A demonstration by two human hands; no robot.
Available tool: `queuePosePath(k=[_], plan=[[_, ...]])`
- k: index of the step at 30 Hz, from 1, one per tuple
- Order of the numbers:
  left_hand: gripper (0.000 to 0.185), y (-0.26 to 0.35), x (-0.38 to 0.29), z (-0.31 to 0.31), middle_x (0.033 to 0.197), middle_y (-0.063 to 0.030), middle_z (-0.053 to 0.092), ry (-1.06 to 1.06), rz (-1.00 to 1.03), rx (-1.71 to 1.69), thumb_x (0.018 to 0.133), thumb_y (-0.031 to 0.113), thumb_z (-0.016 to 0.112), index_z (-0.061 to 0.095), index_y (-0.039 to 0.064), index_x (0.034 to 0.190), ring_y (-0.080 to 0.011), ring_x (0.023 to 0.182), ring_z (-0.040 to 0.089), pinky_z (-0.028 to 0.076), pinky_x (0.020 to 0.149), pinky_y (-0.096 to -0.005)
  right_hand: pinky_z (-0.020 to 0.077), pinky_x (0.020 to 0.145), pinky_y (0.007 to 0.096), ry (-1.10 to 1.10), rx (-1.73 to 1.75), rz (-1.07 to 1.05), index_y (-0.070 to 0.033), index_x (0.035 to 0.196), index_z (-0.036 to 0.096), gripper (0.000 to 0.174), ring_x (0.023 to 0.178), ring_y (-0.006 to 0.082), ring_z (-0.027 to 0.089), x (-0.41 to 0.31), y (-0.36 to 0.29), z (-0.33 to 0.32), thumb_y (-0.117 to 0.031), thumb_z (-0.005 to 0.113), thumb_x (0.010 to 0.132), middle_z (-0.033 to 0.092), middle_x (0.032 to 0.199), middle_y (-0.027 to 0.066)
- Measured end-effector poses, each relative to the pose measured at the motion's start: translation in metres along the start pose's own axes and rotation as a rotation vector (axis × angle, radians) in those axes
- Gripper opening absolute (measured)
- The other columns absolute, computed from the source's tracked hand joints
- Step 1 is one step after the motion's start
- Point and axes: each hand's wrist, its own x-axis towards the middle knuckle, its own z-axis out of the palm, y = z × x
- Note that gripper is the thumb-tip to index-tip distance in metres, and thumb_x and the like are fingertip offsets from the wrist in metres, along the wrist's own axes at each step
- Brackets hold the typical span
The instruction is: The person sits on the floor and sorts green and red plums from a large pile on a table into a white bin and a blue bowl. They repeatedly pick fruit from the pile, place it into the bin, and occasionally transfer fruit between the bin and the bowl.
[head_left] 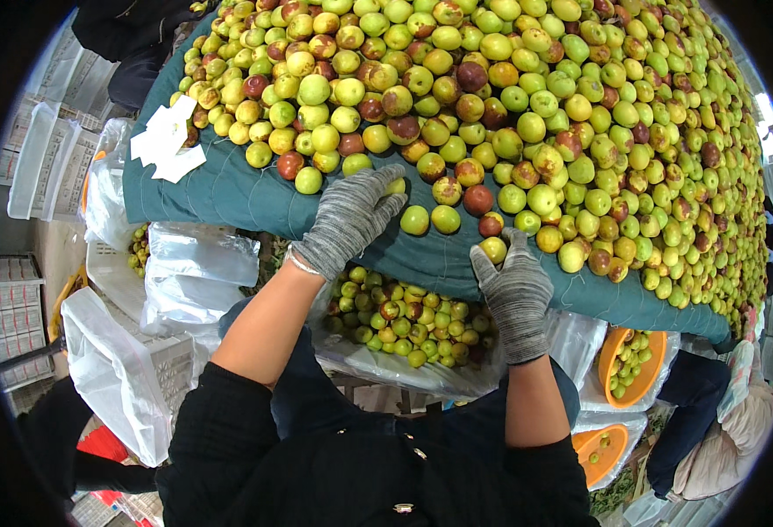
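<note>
Both of my hands wear grey knitted gloves over the teal padded cloth (248, 197). Between the thumb and fingers of my left hand (353, 214) is a green jujube (395, 187). My right hand (515, 286), near the cloth's front edge, has a yellow-green jujube (493, 249) between thumb and forefinger. Two loose green jujubes (415, 220) lie on the cloth between my hands, with a reddish one (490, 225) just above the right hand's fruit. Beyond them spreads a big heap of green and red-brown jujubes (531, 125). Below the edge, a plastic-lined container (419, 379) holds more jujubes.
White paper pieces (166, 141) lie on the cloth at left. White plastic crates (175, 369) with clear liners stand at left. Orange basins (656, 359) with green jujubes are at lower right. Other people's dark clothing (696, 388) shows at the sides.
</note>
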Motion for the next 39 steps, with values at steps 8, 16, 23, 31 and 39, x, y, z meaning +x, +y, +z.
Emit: queuePosePath(k=[8,16,23,31,39], plan=[[0.04,0.004,-0.016,-0.002,0.101,-0.0145,0.06,-0.04,-0.115,-0.189,0.079,0.023,0.067,0.057,0.009,0.116,-0.0323,0.095,0.059,0.048,0.084,-0.0388,0.048,0.082,0.041,0.097,-0.101,-0.116,-0.01,0.123,0.05,0.055,0.097,0.0316,0.058,0.014,-0.009,0.009,-0.038,0.065,0.078,0.057,0.109,0.0162],[0.039,0.005,-0.018,0.005,0.097,-0.015,0.061,0.003,-0.013,-0.106,0.078,0.021,0.067,0.057,0.006,0.113,-0.0326,0.092,0.059,0.048,0.082,-0.0399,0.0471,0.079,0.041,0.053,-0.173,-0.23,-0.008,0.111,0.055,0.042,0.093,0.0298,0.058,0.018,-0.008,0.015,-0.035,0.062,0.08,0.058,0.1,0.0132],[0.04,0.011,-0.014,0.006,0.098,-0.0167,0.062,-0.111,-0.127,-0.125,0.082,0.03,0.065,0.058,0.005,0.112,-0.0327,0.09,0.06,0.048,0.08,-0.0393,0.0477,0.075,0.0404,0.065,-0.066,-0.267,-0.006,0.102,0.06,0.034,0.082,0.0315,0.061,0.015,-0.001,0.018,-0.03,0.064,0.08,0.063,0.085,0.0143],[0.043,0.004,-0.017,0.005,0.106,-0.0065,0.061,-0.269,-0.297,-0.7,0.079,0.014,0.069,0.056,0.006,0.118,-0.015,0.088,0.058,0.047,0.082,-0.0289,0.049,0.075,0.0389,0.12,0.211,-0.281,-0.005,0.103,0.058,0.03,0.082,0.0331,0.062,0.012,0.007,0.018,-0.025,0.064,0.081,0.064,0.09,0.016],[0.044,0.011,-0.013,0.001,0.098,-0.0141,0.064,-0.233,-0.2,-0.428,0.08,0.024,0.069,0.055,0.003,0.116,-0.023,0.09,0.061,0.049,0.081,-0.0347,0.0491,0.065,0.0356,0.046,0.517,-0.147,-0.005,0.096,0.054,0.024,0.067,0.0262,0.06,0.014,0.013,0.025,-0.026,0.059,0.087,0.062,0.08,0.0116]])
